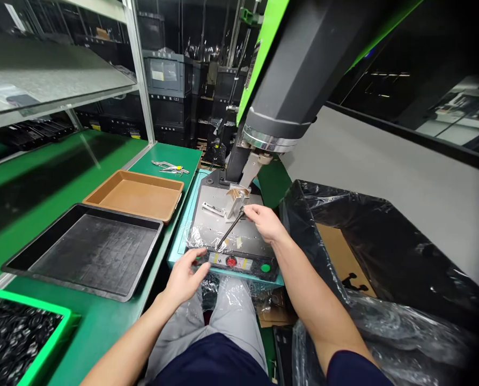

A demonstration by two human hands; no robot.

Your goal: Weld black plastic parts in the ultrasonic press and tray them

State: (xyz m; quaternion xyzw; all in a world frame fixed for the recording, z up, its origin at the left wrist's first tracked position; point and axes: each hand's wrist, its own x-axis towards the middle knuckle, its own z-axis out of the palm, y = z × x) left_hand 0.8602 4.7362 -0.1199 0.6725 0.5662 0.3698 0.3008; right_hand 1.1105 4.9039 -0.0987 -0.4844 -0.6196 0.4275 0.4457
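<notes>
My right hand pinches the upper end of a thin black rod, which slants down to the left over the metal base plate of a press-like machine. Close to that grip stands a small metal fixture, with a brownish curved piece on its top, under the machine's head. My left hand is open, thumb and fingers apart, at the left end of the front control panel. A red button and a green button show on that panel under clear plastic film.
On the green table at left lie a black tray, a brown tray and pliers. A green-rimmed bin holds many small black parts. At right stands a container lined with black plastic, with black pieces on cardboard inside.
</notes>
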